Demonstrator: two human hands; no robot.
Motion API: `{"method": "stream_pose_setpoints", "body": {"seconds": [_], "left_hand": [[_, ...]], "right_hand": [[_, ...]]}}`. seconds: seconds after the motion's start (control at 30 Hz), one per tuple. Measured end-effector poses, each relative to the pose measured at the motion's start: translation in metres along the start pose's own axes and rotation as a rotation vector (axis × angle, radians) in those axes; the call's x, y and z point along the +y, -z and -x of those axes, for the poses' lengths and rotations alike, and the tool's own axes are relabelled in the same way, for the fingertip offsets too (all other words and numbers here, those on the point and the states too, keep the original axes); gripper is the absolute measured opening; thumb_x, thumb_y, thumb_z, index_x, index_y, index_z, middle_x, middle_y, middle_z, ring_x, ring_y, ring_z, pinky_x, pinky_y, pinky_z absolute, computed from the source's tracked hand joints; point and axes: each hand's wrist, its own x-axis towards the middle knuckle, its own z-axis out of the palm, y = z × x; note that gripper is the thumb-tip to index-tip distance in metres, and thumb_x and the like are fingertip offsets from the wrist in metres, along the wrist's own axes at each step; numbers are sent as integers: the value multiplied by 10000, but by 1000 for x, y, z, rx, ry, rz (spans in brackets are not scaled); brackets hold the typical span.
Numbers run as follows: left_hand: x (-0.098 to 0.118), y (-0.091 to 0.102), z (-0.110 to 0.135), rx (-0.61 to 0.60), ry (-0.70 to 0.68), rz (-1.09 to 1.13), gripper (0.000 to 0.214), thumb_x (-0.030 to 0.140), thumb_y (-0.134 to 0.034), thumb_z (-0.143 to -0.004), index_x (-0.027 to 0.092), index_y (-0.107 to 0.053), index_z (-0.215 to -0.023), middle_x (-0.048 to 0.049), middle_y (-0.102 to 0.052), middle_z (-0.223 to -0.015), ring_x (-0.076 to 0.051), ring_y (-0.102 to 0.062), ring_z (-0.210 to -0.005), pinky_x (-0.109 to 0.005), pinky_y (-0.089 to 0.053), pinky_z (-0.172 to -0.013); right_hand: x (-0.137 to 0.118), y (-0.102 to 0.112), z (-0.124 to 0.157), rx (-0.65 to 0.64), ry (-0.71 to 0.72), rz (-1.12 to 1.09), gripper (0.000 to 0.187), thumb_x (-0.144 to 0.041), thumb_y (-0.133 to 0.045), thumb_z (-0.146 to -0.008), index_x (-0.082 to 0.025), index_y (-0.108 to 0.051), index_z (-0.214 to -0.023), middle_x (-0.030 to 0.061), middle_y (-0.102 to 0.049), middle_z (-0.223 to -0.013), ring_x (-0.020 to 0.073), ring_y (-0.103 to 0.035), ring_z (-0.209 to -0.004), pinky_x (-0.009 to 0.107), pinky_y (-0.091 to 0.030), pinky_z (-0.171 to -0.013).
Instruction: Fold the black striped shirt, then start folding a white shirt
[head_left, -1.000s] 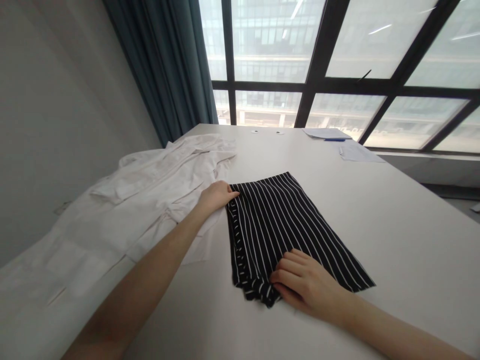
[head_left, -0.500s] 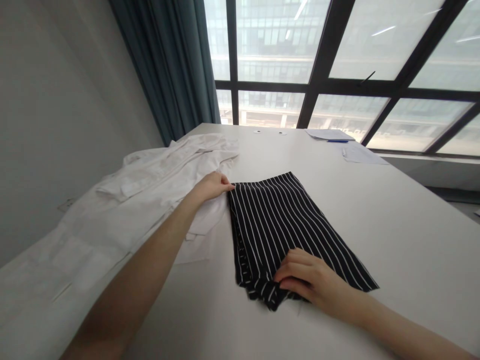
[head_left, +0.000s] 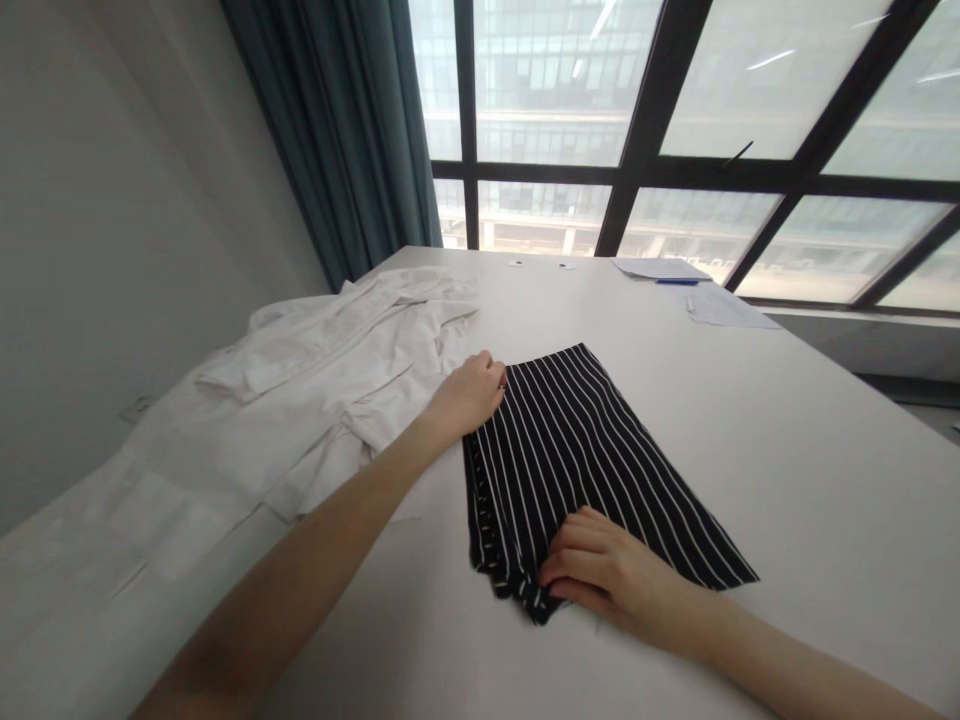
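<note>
Largest first: white table (head_left: 750,450) under and around both sets of fingers, running well beyond them towards the window. White garment (head_left: 337,350), loosely spread and creased, lies left of the left fingers and reaches past them; no neat fold visible in it. Black-and-white striped cloth (head_left: 566,440) lies on the table between the two sets of fingers, extending right of both. Status: main face laid out, reading as mostly flat; far edge and right edge fairly straight. Left edge, between the two hands, shows layers that do not line up. Near-left corner, just left of the right fingertips, is bunched; judged not yet smoothed. Left hand (head_left: 471,392): fingers together and curled at the cloth's far-left corner; thumb hidden, so cannot tell whether fabric is pinched. Right hand (head_left: 607,568): fingers pressed together, bent, tips touching the cloth near its bunched edge; grip on it cannot be confirmed. Papers (head_left: 660,268) and a blue pen (head_left: 677,282) lie well beyond the right fingers, apart from the cloth.
</note>
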Motion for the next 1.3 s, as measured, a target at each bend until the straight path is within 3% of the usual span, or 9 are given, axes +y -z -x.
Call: {"method": "stream_pose_setpoints", "body": {"seconds": [0.2, 0.3, 0.4, 0.53, 0.67, 0.83, 1.03, 1.17, 1.3], "left_hand": [[16, -38, 5, -76, -188, 54, 339, 303, -506, -952, 153, -538, -1255, -129, -551, -1256, -250, -530, -1195, -374, -427, -1009], [6, -54, 6, -121, -188, 37, 474, 406, -411, -992, 211, -405, -1423, -147, -367, -1517, -290, -334, -1408, -473, -289, -1124], [-2, -59, 6, -177, -176, 41, 529, 477, -327, -1006, 266, -310, -1490, -119, -223, -1604, -283, -201, -1475, -513, -194, -1159], [-3, -58, 6, -180, -172, 44, 554, 500, -311, -1002, 270, -298, -1505, -110, -211, -1609, -283, -198, -1477, -502, -178, -1164], [0, -55, 6, -180, -167, 48, 566, 521, -313, -997, 285, -292, -1511, -94, -211, -1610, -288, -197, -1476, -506, -176, -1164], [-11, -53, 1, -187, -38, 45, 611, 563, -325, -982, 272, -289, -1518, -114, -231, -1601, -325, -186, -1475, -556, -161, -1153], [-38, -61, -7, 15, 202, 94, 539, 455, -419, -973, 165, -449, -1426, -164, -437, -1489, -325, -361, -1397, -510, -189, -1151], [-46, -64, -10, 109, 228, 146, 434, 355, -480, -948, 146, -545, -1323, -134, -576, -1347, -273, -506, -1264, -425, -301, -1107], [-47, -63, -11, 145, 214, 175, 374, 364, -532, -924, 180, -608, -1241, -97, -628, -1252, -247, -553, -1182, -376, -352, -1061]], "right_hand": [[0, -3, 2, -5, 24, 4, 263, -314, -460, -999, -190, -689, -1035, 48, -671, -897, 157, -567, -849, 310, -435, -804], [-4, -2, 2, 6, 34, -13, 256, -306, -461, -1000, -187, -683, -1045, 49, -679, -906, 156, -582, -851, 307, -452, -803], [-7, 5, 1, 38, 44, -26, 234, -290, -467, -1000, -185, -672, -1044, 45, -689, -885, 150, -603, -824, 299, -470, -782], [3, 28, -1, 153, -40, 96, 221, -231, -442, -1002, -184, -650, -1059, 55, -703, -910, 162, -627, -844, 336, -488, -804], [32, 47, 3, 196, -193, 339, 256, -204, -446, -980, -227, -642, -1144, 82, -671, -1177, 235, -565, -1173, 465, -448, -984], [52, 41, 11, 3, -295, 504, 443, -396, -448, -987, -340, -461, -1427, 54, -436, -1510, 331, -282, -1434, 635, -305, -1089], [31, 25, 18, -81, -388, 479, 611, -576, -404, -959, -354, -297, -1519, 97, -290, -1583, 407, -205, -1446, 714, -313, -1035], [9, 28, 27, -108, -391, 438, 691, -638, -450, -910, -316, -341, -1511, 138, -339, -1554, 460, -299, -1395, 696, -422, -951], [4, 57, 26, -136, -360, 290, 532, -568, -494, -926, -278, -562, -1366, 113, -623, -1319, 343, -605, -1163, 488, -551, -859]]}}
